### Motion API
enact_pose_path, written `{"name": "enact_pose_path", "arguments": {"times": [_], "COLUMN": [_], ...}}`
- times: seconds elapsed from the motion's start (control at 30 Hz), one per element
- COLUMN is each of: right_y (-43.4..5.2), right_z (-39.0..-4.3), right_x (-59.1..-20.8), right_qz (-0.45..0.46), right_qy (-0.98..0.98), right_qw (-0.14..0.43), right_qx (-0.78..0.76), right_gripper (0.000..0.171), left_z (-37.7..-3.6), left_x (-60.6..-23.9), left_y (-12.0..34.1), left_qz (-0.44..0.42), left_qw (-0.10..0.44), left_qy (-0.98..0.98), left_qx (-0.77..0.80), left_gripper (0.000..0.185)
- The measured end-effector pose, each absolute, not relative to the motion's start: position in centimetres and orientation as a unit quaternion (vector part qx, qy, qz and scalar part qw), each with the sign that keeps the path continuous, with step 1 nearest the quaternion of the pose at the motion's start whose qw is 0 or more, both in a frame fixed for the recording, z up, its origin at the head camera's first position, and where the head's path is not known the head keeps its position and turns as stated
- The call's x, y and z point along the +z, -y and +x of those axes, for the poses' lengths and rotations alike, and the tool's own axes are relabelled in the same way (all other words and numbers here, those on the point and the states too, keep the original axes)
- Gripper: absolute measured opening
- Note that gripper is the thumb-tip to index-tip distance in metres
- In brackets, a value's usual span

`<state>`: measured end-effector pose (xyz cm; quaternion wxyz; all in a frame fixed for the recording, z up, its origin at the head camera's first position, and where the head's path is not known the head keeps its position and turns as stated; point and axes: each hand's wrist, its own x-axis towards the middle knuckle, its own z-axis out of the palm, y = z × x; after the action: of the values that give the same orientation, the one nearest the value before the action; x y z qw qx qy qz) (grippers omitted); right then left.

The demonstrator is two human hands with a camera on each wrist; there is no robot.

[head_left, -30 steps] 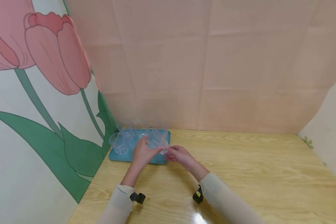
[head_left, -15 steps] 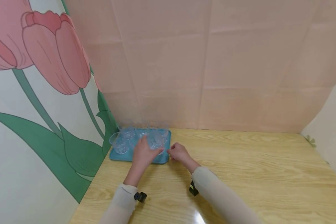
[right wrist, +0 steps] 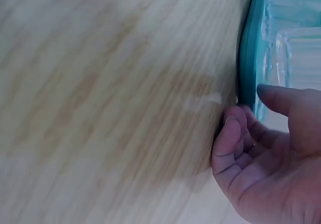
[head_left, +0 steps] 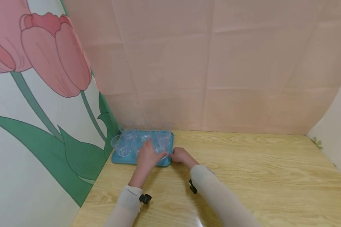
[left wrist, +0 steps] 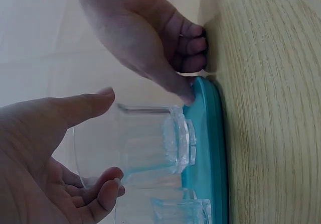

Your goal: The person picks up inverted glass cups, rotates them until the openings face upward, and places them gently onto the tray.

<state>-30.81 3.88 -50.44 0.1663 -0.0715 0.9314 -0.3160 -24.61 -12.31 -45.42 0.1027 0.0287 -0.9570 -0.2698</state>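
A blue tray [head_left: 124,160] lies on the table at the back left with several clear plastic cups [head_left: 122,148] on it. My left hand [head_left: 147,156] is around a clear cup [left wrist: 150,138] at the tray's front right, which stands upright on the tray. In the left wrist view its thumb lies along one side of the cup and the curled fingers along the other. My right hand [head_left: 182,155] is at the tray's right front corner. The right wrist view has its thumb over the tray rim [right wrist: 249,58] and the curled fingers against the outer edge, low by the table.
The wood-grain table [head_left: 250,170] extends to the right and front. A pink-covered wall [head_left: 216,72] rises right behind the tray. To the left stands a wall with painted tulips [head_left: 56,56].
Both hands held the cup tilted over the tray; it now stands on the tray in the left hand. The right hand has left the cup and moved onto the tray's corner.
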Motion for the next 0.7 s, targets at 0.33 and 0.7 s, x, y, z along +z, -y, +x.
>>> {"name": "enact_pose_path", "arguments": {"times": [0.33, 0.7], "right_y": [-3.14, -3.06], "right_z": [-30.47, -30.40], "right_x": [-50.03, -50.07], "right_qz": [-0.100, -0.106], "right_qy": [-0.953, -0.957], "right_qw": [0.146, 0.156], "right_qx": [-0.245, -0.221], "right_gripper": [0.020, 0.038], "left_z": [-25.01, -25.55], "left_x": [-45.49, -46.14], "left_y": [12.01, 11.84], "left_qz": [0.026, 0.017], "left_qw": [0.080, 0.081], "left_qy": [0.970, 0.972], "left_qx": [-0.226, -0.219], "left_gripper": [0.105, 0.103]}}
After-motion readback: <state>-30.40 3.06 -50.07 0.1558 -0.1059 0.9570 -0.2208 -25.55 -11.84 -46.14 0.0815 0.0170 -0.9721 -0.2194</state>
